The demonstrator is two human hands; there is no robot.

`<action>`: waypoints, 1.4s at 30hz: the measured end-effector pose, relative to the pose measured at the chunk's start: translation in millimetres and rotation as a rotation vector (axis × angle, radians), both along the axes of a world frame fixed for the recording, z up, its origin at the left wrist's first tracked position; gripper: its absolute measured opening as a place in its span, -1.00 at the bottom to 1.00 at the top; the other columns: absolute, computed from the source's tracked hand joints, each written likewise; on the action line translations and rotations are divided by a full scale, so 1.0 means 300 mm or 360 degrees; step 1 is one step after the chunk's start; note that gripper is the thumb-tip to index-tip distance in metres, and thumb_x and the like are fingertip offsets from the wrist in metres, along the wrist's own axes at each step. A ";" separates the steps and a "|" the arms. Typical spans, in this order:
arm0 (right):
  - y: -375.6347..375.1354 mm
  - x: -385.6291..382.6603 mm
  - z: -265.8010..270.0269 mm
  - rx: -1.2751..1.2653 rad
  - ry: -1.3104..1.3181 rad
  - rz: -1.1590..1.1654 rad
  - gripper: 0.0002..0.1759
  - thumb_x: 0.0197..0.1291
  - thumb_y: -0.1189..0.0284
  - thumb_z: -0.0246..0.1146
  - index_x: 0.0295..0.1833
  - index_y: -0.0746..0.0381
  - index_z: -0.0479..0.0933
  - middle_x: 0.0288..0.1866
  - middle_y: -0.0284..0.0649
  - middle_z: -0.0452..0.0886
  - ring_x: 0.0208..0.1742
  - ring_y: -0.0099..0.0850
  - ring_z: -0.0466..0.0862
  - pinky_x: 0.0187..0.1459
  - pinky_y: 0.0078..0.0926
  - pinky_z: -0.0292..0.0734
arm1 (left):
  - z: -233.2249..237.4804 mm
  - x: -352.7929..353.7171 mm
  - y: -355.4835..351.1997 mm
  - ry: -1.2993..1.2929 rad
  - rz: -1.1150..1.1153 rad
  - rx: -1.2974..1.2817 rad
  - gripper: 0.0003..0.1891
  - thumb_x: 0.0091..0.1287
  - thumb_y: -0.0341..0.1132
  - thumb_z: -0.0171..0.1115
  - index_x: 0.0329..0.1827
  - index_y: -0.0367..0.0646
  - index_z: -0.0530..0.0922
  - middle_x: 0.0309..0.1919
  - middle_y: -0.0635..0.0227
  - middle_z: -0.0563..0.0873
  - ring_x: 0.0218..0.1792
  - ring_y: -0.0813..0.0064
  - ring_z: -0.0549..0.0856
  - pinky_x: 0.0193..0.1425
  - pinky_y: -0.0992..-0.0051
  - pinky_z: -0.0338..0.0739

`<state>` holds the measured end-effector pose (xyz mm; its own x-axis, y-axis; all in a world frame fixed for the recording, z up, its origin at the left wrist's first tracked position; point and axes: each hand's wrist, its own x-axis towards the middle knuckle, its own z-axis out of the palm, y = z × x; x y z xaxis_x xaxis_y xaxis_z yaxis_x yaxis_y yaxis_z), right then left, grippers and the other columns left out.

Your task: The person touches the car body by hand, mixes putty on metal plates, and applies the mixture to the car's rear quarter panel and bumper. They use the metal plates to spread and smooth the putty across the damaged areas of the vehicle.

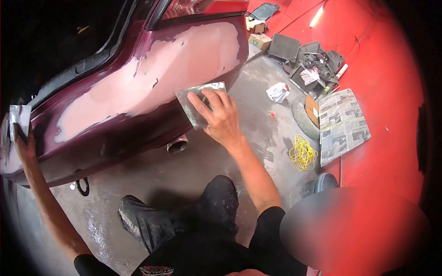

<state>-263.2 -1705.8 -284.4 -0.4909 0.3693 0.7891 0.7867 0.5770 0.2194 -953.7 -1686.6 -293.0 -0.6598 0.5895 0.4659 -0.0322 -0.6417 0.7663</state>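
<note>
A dark maroon car bumper (124, 142) fills the left and upper middle, with a broad smoothed patch of pinkish body filler (184, 60) on it. My right hand (221, 115) is closed on a flat, square metal filler spreader (191, 108), its fingers laid over the smeared face. The spreader overlaps the bumper's lower right part, just below the filler. At the far left, by the bumper's other end, my left hand (26, 145) grips a shiny rectangular metal plate (20, 115), partly hidden by glare and the dark view edge.
An exhaust tip (177, 145) juts out below the bumper. On the floor at right lie a yellow cord (303, 154), newspaper sheets (343, 124), a crumpled white cloth (278, 93) and dark crates (306, 80) of parts. A red wall (391, 115) bounds the right side.
</note>
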 end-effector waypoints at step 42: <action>-0.365 -0.089 0.020 -0.0207 -0.0142 0.0340 -0.50 0.21 0.46 0.13 0.30 0.10 0.57 0.22 -0.08 0.54 0.25 -0.04 0.51 0.29 0.11 0.36 | -0.002 1.570 -0.405 0.0270 -0.0665 -0.0163 -0.72 0.56 -0.19 0.15 -0.10 -0.27 0.64 -0.30 0.51 0.67 -0.33 0.76 0.56 -0.29 0.60 0.51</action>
<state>-290.0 -1815.3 -278.3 -0.6344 0.3452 0.6917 0.6247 0.7560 0.1957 -482.7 -1808.2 -293.5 -0.2752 0.8375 0.4721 -0.1408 -0.5209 0.8419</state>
